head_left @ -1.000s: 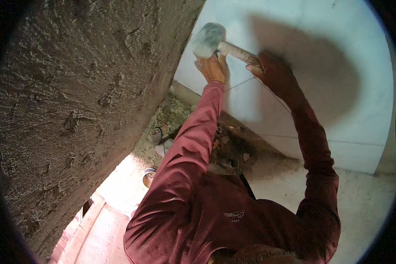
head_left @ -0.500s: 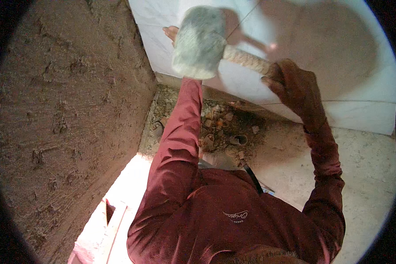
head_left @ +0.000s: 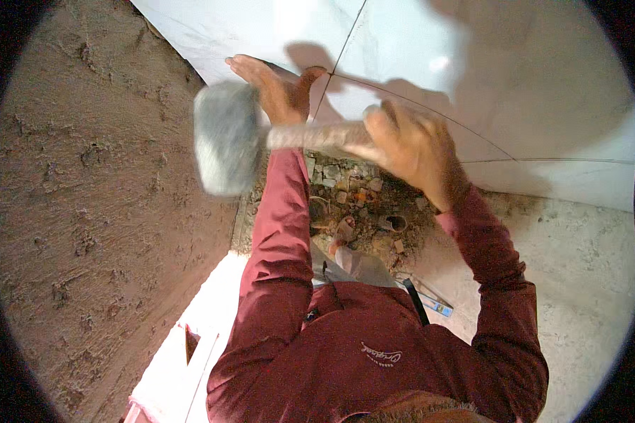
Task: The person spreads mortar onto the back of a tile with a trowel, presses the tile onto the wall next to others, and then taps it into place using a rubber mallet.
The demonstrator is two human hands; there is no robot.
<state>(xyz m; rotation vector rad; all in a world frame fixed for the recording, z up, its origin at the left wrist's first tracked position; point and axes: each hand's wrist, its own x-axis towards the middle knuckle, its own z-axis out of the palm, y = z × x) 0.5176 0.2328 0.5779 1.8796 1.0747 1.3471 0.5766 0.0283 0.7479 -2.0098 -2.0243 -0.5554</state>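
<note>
My right hand (head_left: 406,144) grips the pale wooden handle of a rubber mallet (head_left: 226,137); its grey head is blurred with motion and sits left of my left hand. With fingers spread, my left hand (head_left: 275,88) presses flat against a large white wall tile (head_left: 430,63) next to a thin grout joint. Both arms wear dark red sleeves.
A rough brown plastered wall (head_left: 99,211) fills the left side. Rubble and broken bits (head_left: 363,208) lie at the foot of the tiled wall. The floor (head_left: 585,282) on the right is bare pale concrete. A bright white strip (head_left: 183,352) lies at the lower left.
The mallet head has swung from up against the tile down and to the left. My left hand stays flat on the tile. The view has shifted a little.
</note>
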